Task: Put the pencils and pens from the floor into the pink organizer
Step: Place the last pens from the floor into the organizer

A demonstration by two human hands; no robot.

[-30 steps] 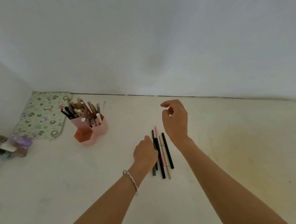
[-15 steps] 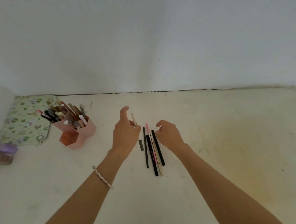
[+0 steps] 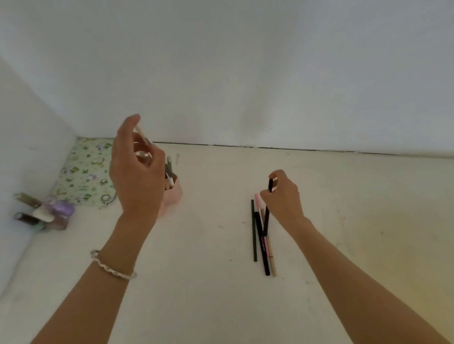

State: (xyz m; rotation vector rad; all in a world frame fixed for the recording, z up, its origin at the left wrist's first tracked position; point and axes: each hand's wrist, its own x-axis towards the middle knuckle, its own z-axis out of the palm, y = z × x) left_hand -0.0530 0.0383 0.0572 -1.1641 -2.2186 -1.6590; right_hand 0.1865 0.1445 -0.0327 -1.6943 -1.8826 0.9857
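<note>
A slim beige pencil (image 3: 141,132) was pinched by the left hand (image 3: 137,174) above the pink plastic organizer (image 3: 175,194). A thin black pen (image 3: 266,220) was gripped by the right hand (image 3: 284,199) beside loose pens (image 3: 254,231) on the floor (image 3: 201,293).

text: none legible | labels: none | brands: none | numbers: none | signs: none

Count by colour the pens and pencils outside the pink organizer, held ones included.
Black or dark: 3 (tilted black pen in right hand; flat black pen and thin dark pencil on floor)
Pink: 1 (pink pen on floor)
Beige or cream: 2 (cream pencil in left hand; beige pencil on floor)
Total: 6
</note>
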